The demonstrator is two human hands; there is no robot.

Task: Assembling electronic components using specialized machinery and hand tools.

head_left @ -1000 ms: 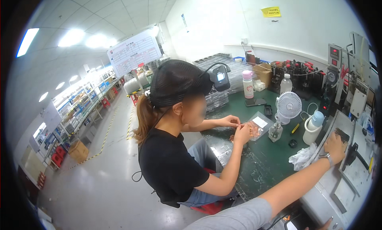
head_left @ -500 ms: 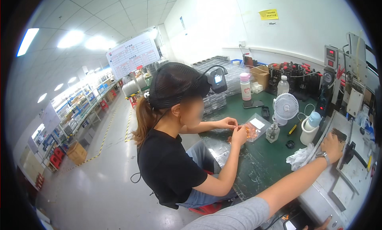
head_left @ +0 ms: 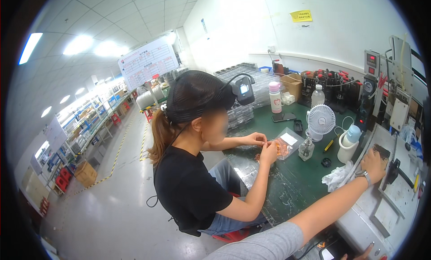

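Note:
My left hand [head_left: 372, 166], with a watch on its wrist, reaches across to the grey metal work surface [head_left: 375, 205] at the right. Its fingers bend down at the edge of a dark brown, rough-looking patch [head_left: 381, 151]. Whatever lies under the fingertips is hidden. At the lower right edge, only some fingers of my right hand [head_left: 367, 253] show, stretched and apart beside the front of the metal unit. A few small orange rings [head_left: 321, 244] lie in the dark space below the table, near a white piece [head_left: 327, 254].
A co-worker [head_left: 193, 183] sits left, hands [head_left: 266, 146] together over small copper-coloured parts beside a clear bag [head_left: 289, 141]. On the green table [head_left: 292, 188] stand a fan [head_left: 321, 120], glass bottle [head_left: 306, 150], white container [head_left: 346, 148] and crumpled white cloth [head_left: 336, 178]. Black clamps [head_left: 330, 91] line the back.
The whole view has shifted very slightly. My left hand stays at the dark patch, with its fingers a little differently bent. The co-worker's hands remain together at the parts.

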